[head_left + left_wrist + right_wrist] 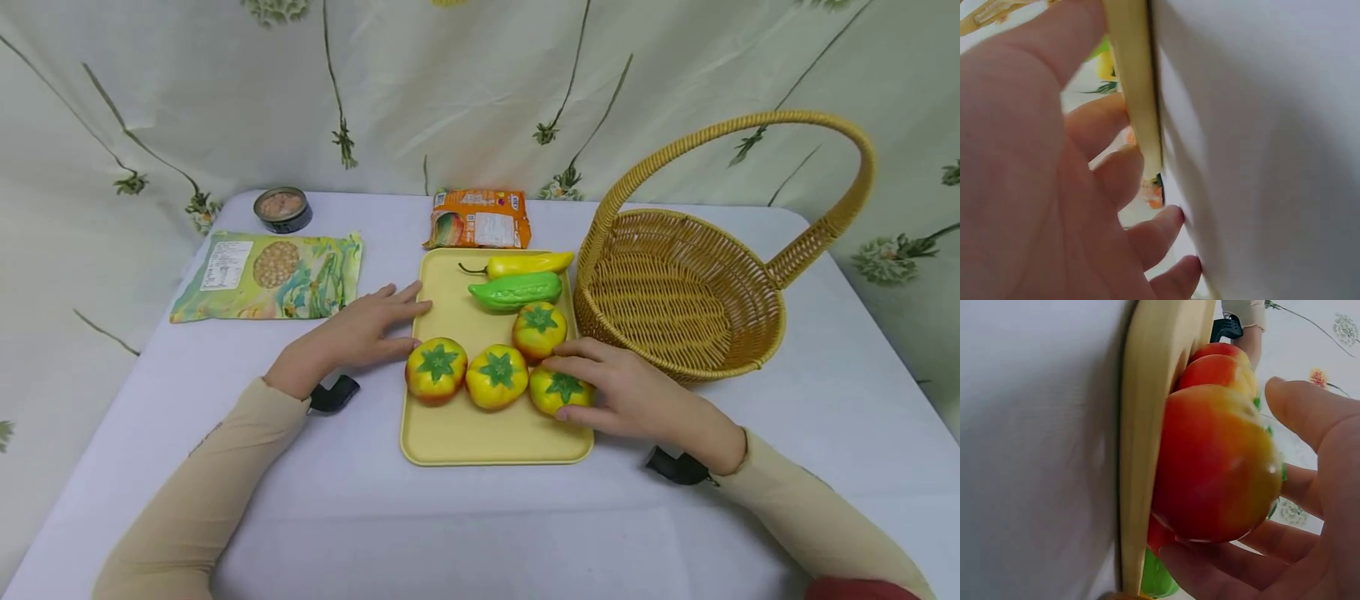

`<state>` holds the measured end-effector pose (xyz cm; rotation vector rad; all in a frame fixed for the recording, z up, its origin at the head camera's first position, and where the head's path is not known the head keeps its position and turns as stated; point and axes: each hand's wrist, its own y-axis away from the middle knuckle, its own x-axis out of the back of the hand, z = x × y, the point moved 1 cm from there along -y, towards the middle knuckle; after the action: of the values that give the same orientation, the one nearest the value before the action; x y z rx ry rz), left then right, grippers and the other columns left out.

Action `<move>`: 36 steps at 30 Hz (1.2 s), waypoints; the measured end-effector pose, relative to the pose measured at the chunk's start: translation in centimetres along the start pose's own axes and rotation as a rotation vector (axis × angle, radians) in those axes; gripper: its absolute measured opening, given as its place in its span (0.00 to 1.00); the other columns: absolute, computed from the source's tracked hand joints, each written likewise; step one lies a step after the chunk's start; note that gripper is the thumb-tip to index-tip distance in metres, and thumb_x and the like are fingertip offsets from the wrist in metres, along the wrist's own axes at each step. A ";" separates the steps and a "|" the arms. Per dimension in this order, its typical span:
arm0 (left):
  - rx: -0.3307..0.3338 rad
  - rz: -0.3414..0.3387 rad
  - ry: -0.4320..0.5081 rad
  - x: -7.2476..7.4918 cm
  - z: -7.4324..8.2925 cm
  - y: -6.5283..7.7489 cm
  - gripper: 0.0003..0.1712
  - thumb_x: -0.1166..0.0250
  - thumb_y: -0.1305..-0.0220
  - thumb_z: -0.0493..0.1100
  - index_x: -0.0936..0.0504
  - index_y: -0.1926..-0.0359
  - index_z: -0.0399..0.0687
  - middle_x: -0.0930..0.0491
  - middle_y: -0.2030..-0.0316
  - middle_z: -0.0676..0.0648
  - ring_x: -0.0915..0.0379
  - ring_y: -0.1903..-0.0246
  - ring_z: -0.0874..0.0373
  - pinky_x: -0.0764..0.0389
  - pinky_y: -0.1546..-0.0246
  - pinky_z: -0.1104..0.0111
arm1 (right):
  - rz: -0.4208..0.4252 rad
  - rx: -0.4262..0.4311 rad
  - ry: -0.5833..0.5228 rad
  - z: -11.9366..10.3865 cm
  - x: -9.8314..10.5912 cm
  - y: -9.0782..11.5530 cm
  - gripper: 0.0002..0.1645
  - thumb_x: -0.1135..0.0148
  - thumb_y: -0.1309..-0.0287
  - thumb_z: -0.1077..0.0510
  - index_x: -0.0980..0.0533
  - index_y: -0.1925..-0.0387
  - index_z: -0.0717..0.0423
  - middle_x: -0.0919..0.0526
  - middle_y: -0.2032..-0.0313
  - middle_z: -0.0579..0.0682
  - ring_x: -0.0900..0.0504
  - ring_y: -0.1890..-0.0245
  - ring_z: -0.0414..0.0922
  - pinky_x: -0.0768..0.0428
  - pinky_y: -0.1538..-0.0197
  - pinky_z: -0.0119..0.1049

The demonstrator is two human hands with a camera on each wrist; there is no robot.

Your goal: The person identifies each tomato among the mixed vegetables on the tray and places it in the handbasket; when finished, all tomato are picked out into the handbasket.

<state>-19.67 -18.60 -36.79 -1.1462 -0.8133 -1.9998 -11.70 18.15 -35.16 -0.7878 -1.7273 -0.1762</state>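
On the yellow tray point(457, 437) lie several yellow-red toy tomatoes with green star-shaped tops, a yellow chili pepper point(528, 264) and a bumpy green bitter melon point(516, 291). My left hand point(363, 327) rests spread at the tray's left edge, thumb beside the leftmost tomato point(435, 372). Over the front right tomato point(545, 392) reaches my right hand point(626, 387). In the right wrist view its fingers pass behind that tomato point(1216, 465), and the thumb stands apart from it. Two more tomatoes are the middle one point(497, 377) and the upper one point(539, 329).
Close against the tray's right side stands a wicker basket point(757, 362) with a tall handle. Behind the tray lies an orange snack bag point(480, 218). A green printed bag point(273, 275) and a round open tin point(282, 208) are at the left. A flowered curtain hangs behind the table.
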 end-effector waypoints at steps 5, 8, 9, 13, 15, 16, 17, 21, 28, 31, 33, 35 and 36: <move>0.001 0.008 0.004 -0.2 -0.3 0.1 0.37 0.37 0.29 0.51 0.35 0.23 0.49 0.50 0.20 0.38 0.57 0.24 0.24 0.49 0.26 0.33 | -0.003 -0.016 -0.018 0.3 -0.3 0.0 0.32 0.23 0.46 0.47 0.20 0.41 0.54 0.19 0.43 0.53 0.17 0.47 0.47 0.15 0.45 0.44; 0.004 0.006 0.004 -0.3 -0.4 -0.1 0.38 0.37 0.29 0.51 0.36 0.23 0.49 0.50 0.19 0.39 0.57 0.23 0.24 0.50 0.26 0.33 | -0.001 -0.036 -0.027 0.5 -0.4 0.1 0.34 0.22 0.48 0.46 0.20 0.41 0.54 0.19 0.43 0.54 0.17 0.45 0.48 0.15 0.44 0.46; 0.004 0.006 0.004 -0.3 -0.4 -0.1 0.38 0.37 0.29 0.52 0.36 0.23 0.49 0.50 0.19 0.39 0.57 0.23 0.24 0.50 0.26 0.33 | -0.002 -0.043 -0.030 0.6 -0.4 0.1 0.35 0.21 0.49 0.46 0.20 0.41 0.54 0.19 0.43 0.54 0.17 0.45 0.49 0.16 0.43 0.46; 0.000 0.012 0.007 -0.4 -0.4 0.0 0.38 0.36 0.29 0.51 0.36 0.23 0.49 0.50 0.20 0.39 0.57 0.23 0.24 0.50 0.26 0.33 | -0.008 -0.062 -0.042 0.7 -0.7 0.2 0.39 0.20 0.51 0.44 0.21 0.39 0.54 0.19 0.42 0.54 0.17 0.43 0.50 0.16 0.42 0.48; -0.004 0.012 0.008 -0.4 -0.4 0.0 0.38 0.36 0.29 0.51 0.36 0.23 0.48 0.49 0.20 0.39 0.57 0.23 0.24 0.50 0.26 0.32 | -0.011 -0.069 -0.048 0.8 -0.9 0.2 0.41 0.20 0.52 0.43 0.21 0.38 0.54 0.19 0.42 0.54 0.17 0.43 0.50 0.16 0.42 0.48; -0.004 0.015 0.009 -0.4 -0.4 0.0 0.37 0.36 0.29 0.51 0.35 0.23 0.48 0.49 0.20 0.38 0.57 0.23 0.24 0.51 0.26 0.32 | -0.011 -0.072 -0.048 0.8 -0.9 0.2 0.42 0.19 0.53 0.43 0.21 0.38 0.54 0.19 0.42 0.54 0.17 0.43 0.50 0.16 0.42 0.48; -0.006 0.017 0.008 -0.4 -0.3 0.0 0.37 0.36 0.29 0.51 0.35 0.23 0.48 0.49 0.20 0.38 0.57 0.24 0.23 0.50 0.26 0.32 | -0.009 -0.074 -0.045 0.8 -1.0 0.2 0.42 0.19 0.53 0.43 0.22 0.38 0.54 0.19 0.42 0.54 0.17 0.43 0.50 0.16 0.42 0.47; -0.007 0.027 0.010 -0.4 -0.3 0.0 0.37 0.36 0.29 0.50 0.35 0.24 0.48 0.49 0.20 0.38 0.56 0.24 0.23 0.51 0.26 0.32 | 0.003 -0.070 -0.044 0.5 -1.2 0.2 0.41 0.20 0.52 0.44 0.22 0.37 0.55 0.19 0.42 0.55 0.16 0.44 0.50 0.15 0.44 0.47; -0.009 0.028 -0.002 -0.5 -0.3 -0.1 0.36 0.37 0.29 0.49 0.35 0.24 0.47 0.48 0.20 0.37 0.55 0.24 0.23 0.50 0.26 0.33 | 0.021 -0.056 -0.121 0.4 -1.8 0.3 0.37 0.22 0.49 0.47 0.22 0.38 0.56 0.19 0.40 0.52 0.17 0.43 0.47 0.15 0.43 0.46; -0.006 0.027 -0.001 -0.5 -0.4 -0.1 0.36 0.37 0.29 0.48 0.35 0.24 0.47 0.48 0.20 0.37 0.56 0.24 0.23 0.51 0.26 0.33 | 0.019 -0.061 -0.120 0.4 -1.8 0.2 0.37 0.22 0.49 0.47 0.23 0.39 0.55 0.18 0.41 0.51 0.17 0.43 0.46 0.15 0.43 0.45; -0.006 0.025 -0.002 -0.5 -0.5 -0.1 0.37 0.37 0.29 0.48 0.35 0.23 0.47 0.49 0.20 0.38 0.56 0.24 0.23 0.51 0.26 0.33 | 0.013 -0.060 -0.118 0.4 -1.7 0.1 0.37 0.23 0.49 0.47 0.23 0.38 0.55 0.18 0.41 0.51 0.17 0.43 0.46 0.15 0.43 0.45; -0.005 0.023 0.000 -0.5 -0.5 -0.2 0.37 0.37 0.29 0.48 0.36 0.23 0.47 0.49 0.20 0.38 0.56 0.24 0.23 0.51 0.26 0.33 | 0.010 -0.060 -0.111 0.6 -1.7 0.1 0.37 0.23 0.48 0.47 0.23 0.38 0.55 0.17 0.42 0.51 0.17 0.44 0.46 0.15 0.43 0.45; -0.004 0.023 0.000 -0.5 -0.5 -0.2 0.37 0.37 0.29 0.48 0.36 0.23 0.48 0.49 0.20 0.38 0.56 0.24 0.23 0.51 0.26 0.33 | 0.009 -0.060 -0.107 0.6 -1.7 0.1 0.37 0.24 0.48 0.47 0.23 0.38 0.55 0.17 0.42 0.51 0.17 0.44 0.46 0.15 0.43 0.45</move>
<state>-19.86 -18.79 -37.46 -1.1527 -0.7933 -1.9838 -11.96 17.83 -36.89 -0.8628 -1.8258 -0.1832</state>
